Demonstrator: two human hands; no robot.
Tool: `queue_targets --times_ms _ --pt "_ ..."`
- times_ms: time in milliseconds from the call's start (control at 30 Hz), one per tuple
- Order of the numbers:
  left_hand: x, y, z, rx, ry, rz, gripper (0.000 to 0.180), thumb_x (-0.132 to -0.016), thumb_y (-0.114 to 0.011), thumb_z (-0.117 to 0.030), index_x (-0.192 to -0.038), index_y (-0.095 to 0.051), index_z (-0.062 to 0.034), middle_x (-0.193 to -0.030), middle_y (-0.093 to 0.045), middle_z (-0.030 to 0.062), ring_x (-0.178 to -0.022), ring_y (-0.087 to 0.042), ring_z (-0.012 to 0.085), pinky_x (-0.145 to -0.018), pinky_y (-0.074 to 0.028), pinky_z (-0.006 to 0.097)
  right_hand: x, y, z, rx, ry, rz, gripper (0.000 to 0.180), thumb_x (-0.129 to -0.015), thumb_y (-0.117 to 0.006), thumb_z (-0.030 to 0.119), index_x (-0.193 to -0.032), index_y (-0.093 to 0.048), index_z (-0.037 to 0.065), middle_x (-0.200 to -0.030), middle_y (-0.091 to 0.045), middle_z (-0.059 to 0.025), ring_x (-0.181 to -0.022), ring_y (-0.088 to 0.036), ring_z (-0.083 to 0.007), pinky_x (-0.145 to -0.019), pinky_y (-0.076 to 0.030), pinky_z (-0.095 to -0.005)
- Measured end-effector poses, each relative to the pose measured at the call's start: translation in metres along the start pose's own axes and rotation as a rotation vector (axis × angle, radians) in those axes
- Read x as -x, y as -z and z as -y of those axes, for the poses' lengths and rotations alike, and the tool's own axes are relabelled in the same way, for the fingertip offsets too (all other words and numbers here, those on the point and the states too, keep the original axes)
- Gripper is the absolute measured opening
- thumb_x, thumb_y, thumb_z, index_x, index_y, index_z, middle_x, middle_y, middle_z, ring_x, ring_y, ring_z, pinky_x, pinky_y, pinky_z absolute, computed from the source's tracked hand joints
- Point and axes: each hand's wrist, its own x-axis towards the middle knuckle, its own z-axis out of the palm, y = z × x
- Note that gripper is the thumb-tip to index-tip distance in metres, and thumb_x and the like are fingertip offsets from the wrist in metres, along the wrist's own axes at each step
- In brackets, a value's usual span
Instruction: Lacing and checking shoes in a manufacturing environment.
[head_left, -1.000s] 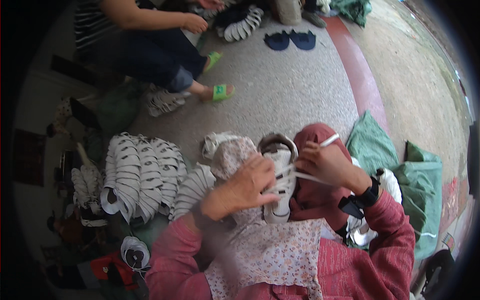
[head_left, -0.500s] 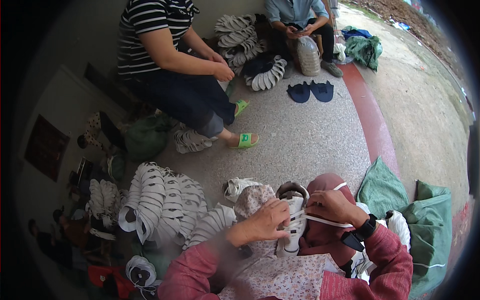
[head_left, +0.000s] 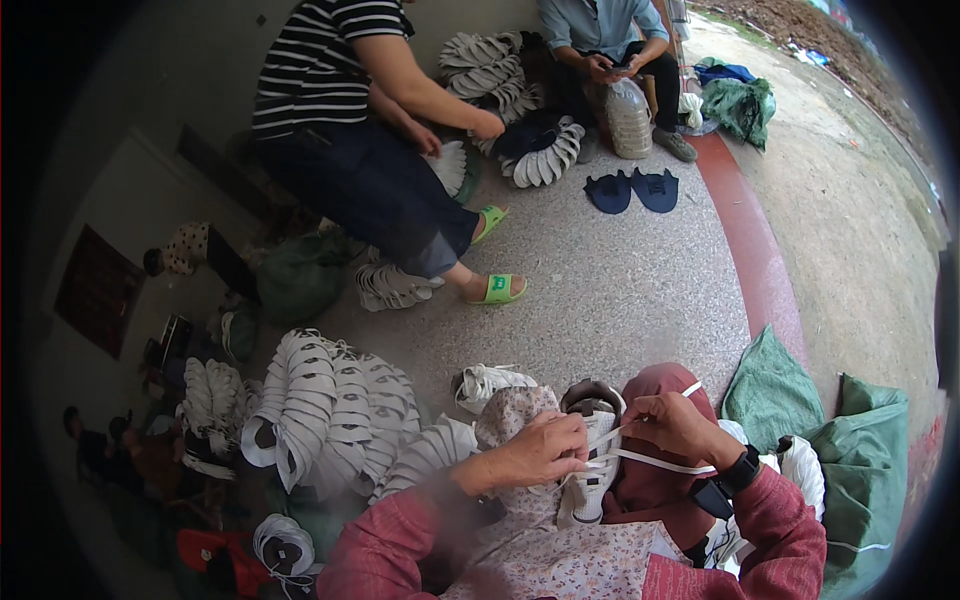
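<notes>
A white sneaker upper (head_left: 585,498) with a grey-brown collar rests upright on my lap, between my knees. My left hand (head_left: 540,450) is curled against its left side, fingers and thumb at the lacing. On the other side, my right hand (head_left: 672,424) pinches a white shoelace (head_left: 608,437), which runs taut from the eyelets to my fingertips. Another stretch of lace (head_left: 660,464) trails below the right hand across my dark red trouser leg (head_left: 655,490). A floral apron (head_left: 570,560) covers my lap.
Stacked white shoe uppers (head_left: 335,410) stand at my left. A single white shoe (head_left: 490,384) lies beyond my knee. Green sacks (head_left: 855,470) are at my right. Across the floor, one person (head_left: 330,80) bends toward more uppers; another (head_left: 610,40) sits with a phone. Two dark pieces (head_left: 632,190) lie there.
My right hand has lifted slightly, drawing a lace tight from the shoe. The person in stripes has leaned over, reaching toward the stacked uppers. The whole view has shifted slightly.
</notes>
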Motion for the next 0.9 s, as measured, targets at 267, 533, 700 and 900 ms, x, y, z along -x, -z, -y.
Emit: queue_targets --times_ms 267,533,700,900 --pt "-0.007 0.011 -0.007 0.107 0.145 0.161 0.012 -0.090 -0.059 -0.019 -0.097 -0.055 -0.0099 -0.089 -0.055 0.0040 -0.094 -0.054 0.0212 -0.102 -0.030 0.038 -0.001 0.005 0.007 -0.212 -0.123 0.017 0.013 -0.088 -0.067 0.015 -0.093 -0.069 0.003 -0.082 -0.069 -0.0146 -0.074 -0.067 -0.0285 -0.069 -0.052 -0.0344" --pt "-0.005 0.019 -0.001 0.193 0.147 0.208 0.024 -0.086 -0.064 -0.020 -0.106 -0.064 -0.0079 -0.089 -0.061 0.0052 -0.097 -0.054 0.0217 -0.103 -0.032 0.037 0.016 0.037 -0.011 0.289 0.010 -0.164 0.013 -0.084 -0.069 0.016 -0.086 -0.070 0.003 -0.078 -0.065 -0.0167 -0.070 -0.064 -0.0353 -0.064 -0.051 -0.0402" --pt "-0.006 0.017 0.001 0.236 0.144 0.193 0.017 -0.082 -0.071 -0.021 -0.094 -0.068 -0.0090 -0.081 -0.063 0.0015 -0.091 -0.058 0.0181 -0.102 -0.029 0.036 0.047 0.083 -0.023 0.287 -0.158 -0.425 0.012 -0.084 -0.070 0.011 -0.082 -0.068 -0.001 -0.070 -0.060 -0.0177 -0.061 -0.060 -0.0279 -0.058 -0.047 -0.0356" --pt "-0.011 0.015 0.001 0.173 0.139 0.197 0.016 -0.081 -0.070 -0.020 -0.092 -0.067 -0.0092 -0.081 -0.063 0.0011 -0.086 -0.059 0.0171 -0.101 -0.028 0.037 0.078 0.095 -0.032 0.012 -0.302 -0.467 0.019 -0.087 -0.073 0.010 -0.076 -0.064 -0.003 -0.064 -0.053 0.0024 -0.064 -0.046 -0.0050 -0.056 -0.038 -0.0274"
